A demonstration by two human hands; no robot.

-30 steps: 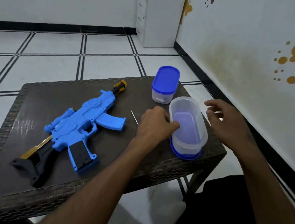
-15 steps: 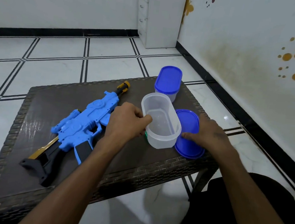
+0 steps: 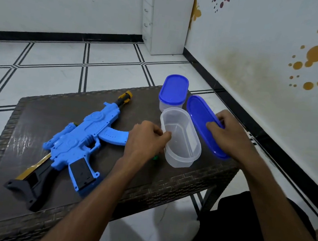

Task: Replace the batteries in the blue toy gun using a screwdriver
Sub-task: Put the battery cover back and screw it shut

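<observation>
Blue toy gun [image 3: 81, 141] lies flat on the left half of the dark wicker table [image 3: 25, 125], long axis diagonal: orange-tipped muzzle toward the far centre edge, black stock near the front left corner. Left hand [image 3: 146, 140] pinches the near rim of the open clear container [image 3: 180, 138], fingers closed on it. Right hand [image 3: 229, 136] grips the tilted blue lid [image 3: 200, 117] at the right table edge. A lidded container [image 3: 173, 91] stands behind. Bare tabletop remains along the far left side.
</observation>
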